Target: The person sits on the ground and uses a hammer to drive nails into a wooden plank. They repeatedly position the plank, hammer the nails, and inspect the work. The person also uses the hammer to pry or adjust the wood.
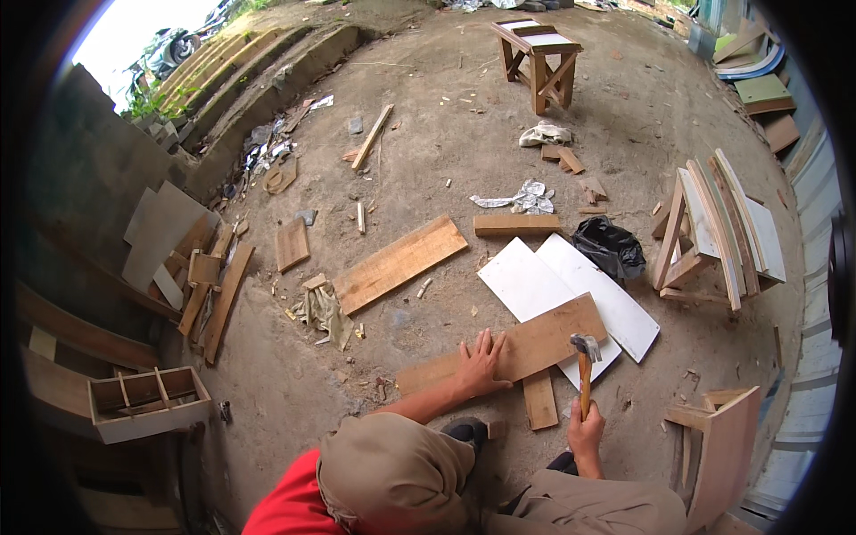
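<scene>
Pressing flat with spread fingers, the left hand point(481, 364) is laid on a long wooden plank point(513, 349) that lies on the dirt ground point(428, 116). A hammer point(584, 366) is held upright in the closed grip of the right hand point(586, 432), its head above the plank's right end. White panels point(571, 294) are seen beneath the plank, and a short board point(539, 399) lies against its near edge.

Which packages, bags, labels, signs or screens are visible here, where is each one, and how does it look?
No labels, signs or screens are visible.
Black plastic bag: on the ground right of the white boards, crumpled and shiny.
Crumpled silver-white wrapper: on the ground beyond the short plank.
Open wooden crate: at the left, pale outside, with dividers.
</scene>
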Demonstrator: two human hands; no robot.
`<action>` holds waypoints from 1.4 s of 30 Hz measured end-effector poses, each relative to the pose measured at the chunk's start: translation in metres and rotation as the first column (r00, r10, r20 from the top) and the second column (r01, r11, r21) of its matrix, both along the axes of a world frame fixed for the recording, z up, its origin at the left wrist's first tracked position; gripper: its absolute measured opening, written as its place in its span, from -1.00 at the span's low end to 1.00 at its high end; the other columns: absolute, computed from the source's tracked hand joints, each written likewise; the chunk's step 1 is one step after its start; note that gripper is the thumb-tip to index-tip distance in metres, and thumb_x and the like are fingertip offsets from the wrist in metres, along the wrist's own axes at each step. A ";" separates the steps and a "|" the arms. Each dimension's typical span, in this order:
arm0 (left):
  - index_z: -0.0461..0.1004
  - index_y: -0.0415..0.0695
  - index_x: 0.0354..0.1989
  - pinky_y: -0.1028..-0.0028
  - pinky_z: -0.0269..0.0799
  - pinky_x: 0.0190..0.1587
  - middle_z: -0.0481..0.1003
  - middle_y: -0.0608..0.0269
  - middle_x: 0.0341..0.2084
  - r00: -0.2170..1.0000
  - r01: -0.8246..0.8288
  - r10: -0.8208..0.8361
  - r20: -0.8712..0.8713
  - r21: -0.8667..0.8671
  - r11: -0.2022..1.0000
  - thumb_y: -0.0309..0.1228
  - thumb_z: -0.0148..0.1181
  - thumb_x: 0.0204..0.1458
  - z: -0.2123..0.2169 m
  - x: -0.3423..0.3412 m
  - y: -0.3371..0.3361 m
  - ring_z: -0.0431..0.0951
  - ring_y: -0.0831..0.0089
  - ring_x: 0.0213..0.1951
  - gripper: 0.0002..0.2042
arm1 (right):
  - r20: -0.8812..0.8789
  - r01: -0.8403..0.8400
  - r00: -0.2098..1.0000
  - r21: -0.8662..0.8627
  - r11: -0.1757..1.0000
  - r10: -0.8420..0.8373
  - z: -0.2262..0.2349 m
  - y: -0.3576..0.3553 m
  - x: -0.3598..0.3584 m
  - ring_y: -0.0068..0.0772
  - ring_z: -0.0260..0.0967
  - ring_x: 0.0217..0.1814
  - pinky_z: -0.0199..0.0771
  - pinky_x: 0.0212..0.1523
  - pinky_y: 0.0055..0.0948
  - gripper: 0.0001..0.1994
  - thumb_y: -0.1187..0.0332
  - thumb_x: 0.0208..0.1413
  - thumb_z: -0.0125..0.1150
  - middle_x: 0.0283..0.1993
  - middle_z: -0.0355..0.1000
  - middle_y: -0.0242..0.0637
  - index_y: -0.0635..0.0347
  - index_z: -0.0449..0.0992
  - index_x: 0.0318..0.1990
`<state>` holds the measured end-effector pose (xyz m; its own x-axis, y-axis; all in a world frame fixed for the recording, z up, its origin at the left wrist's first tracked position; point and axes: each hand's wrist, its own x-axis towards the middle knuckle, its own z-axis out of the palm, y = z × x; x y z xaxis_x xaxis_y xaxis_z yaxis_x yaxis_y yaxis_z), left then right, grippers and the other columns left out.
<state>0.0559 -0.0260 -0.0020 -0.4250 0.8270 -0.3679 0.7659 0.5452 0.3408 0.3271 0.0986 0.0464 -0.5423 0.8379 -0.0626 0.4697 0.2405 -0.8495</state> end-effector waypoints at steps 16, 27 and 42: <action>-0.34 -0.06 0.54 -0.40 -0.22 0.35 -0.22 -0.13 0.50 0.995 0.095 -0.095 -0.008 -0.025 0.995 0.30 0.46 -0.36 0.015 -0.007 -0.010 -0.23 -0.03 0.52 0.38 | 0.081 0.016 0.997 0.003 1.000 -0.017 -0.002 -0.003 -0.003 -0.10 0.47 -0.54 0.38 -0.48 -0.19 -0.66 0.18 0.31 0.14 -0.57 0.41 -0.07 0.34 0.42 -0.34; -0.29 -0.07 0.54 -0.27 0.11 0.19 -0.01 -0.13 0.42 0.982 0.138 -0.144 -0.119 -0.056 0.989 0.19 0.51 -0.39 0.009 -0.001 0.000 0.05 -0.05 0.42 0.37 | 0.041 0.028 0.999 -0.014 1.000 -0.027 -0.006 0.003 0.004 0.20 0.48 -0.48 0.37 -0.50 -0.07 -0.65 0.16 0.32 0.12 -0.58 0.39 0.08 0.33 0.38 -0.34; -0.32 -0.13 0.53 -0.23 0.11 0.26 -0.03 -0.18 0.42 0.975 0.178 -0.196 -0.103 -0.156 0.971 0.18 0.47 -0.30 0.025 -0.005 -0.002 0.00 -0.05 0.44 0.33 | 0.230 -0.070 0.972 0.095 0.993 0.047 -0.030 -0.002 0.011 0.29 0.51 -0.40 0.43 -0.44 0.05 -0.69 0.18 0.28 0.14 -0.51 0.46 0.15 0.32 0.37 -0.24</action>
